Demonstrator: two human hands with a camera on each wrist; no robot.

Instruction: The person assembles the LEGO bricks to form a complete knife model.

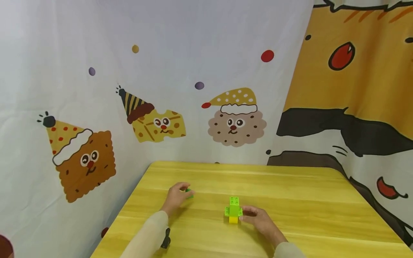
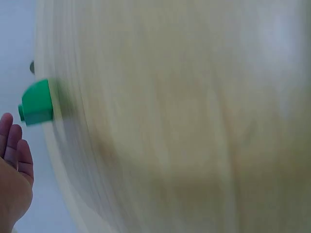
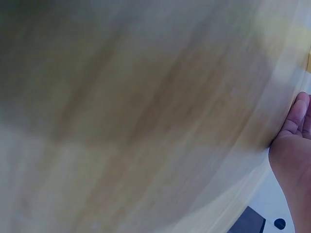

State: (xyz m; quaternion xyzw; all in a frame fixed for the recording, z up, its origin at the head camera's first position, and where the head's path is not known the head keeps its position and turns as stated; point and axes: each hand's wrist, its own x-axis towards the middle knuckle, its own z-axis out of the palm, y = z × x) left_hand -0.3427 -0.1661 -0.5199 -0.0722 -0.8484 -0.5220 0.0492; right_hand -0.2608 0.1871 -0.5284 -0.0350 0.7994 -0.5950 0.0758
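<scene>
A small stack of toy building blocks (image 1: 234,208) stands upright on the table, bright green above and yellow at its foot. My right hand (image 1: 259,220) is at its right side, pinching the end of the wide green block between thumb and fingers. In the right wrist view that hand (image 3: 291,150) hides the stack. Farther left, a darker green block (image 2: 38,103) with a sloped or rounded side rests on the table. My left hand (image 1: 176,196) reaches round it with thumb and fingers spread, and a gap shows between fingertips and block in the left wrist view.
The wood-patterned table (image 1: 290,186) stretches around both hands. A cloth with cartoon prints (image 1: 180,71) hangs behind its far edge and at the sides. A black device (image 1: 166,239) is at the left sleeve.
</scene>
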